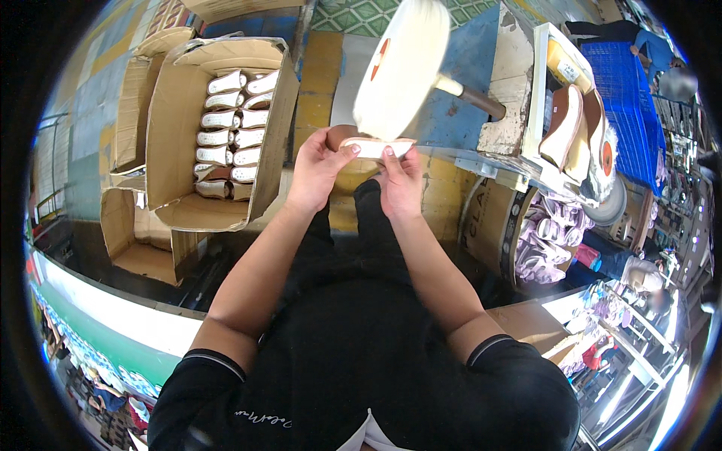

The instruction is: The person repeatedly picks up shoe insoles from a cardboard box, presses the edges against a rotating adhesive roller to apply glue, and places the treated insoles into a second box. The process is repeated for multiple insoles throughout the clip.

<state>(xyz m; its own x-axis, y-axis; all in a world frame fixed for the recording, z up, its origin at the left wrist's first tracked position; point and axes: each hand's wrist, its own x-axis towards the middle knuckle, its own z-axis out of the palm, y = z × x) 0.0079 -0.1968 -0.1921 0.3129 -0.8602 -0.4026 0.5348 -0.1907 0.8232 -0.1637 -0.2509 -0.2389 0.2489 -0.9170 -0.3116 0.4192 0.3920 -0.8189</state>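
In front of my body, both hands hold a shoe [368,149] with a pale sole edge and a brown upper. My left hand [318,171] closes on its left end, thumb pressed on the pale side. My right hand [401,180] grips the other end, its thumb also on the pale side. Just beyond the shoe stands a big white buffing wheel [398,75] with a reddish centre; the shoe lies at its lower edge. Whether they touch, I cannot tell for sure. The wheel sits on a metal shaft [459,90] coming from the right.
At left, a cardboard box [169,135] holds rows of shoes with white insoles [218,120]. More cartons [143,255] stand beside it. Brown shoes [564,128] rest on the machine at right, near a second fluffy wheel [606,161]. Below is a box of lilac footwear [549,233].
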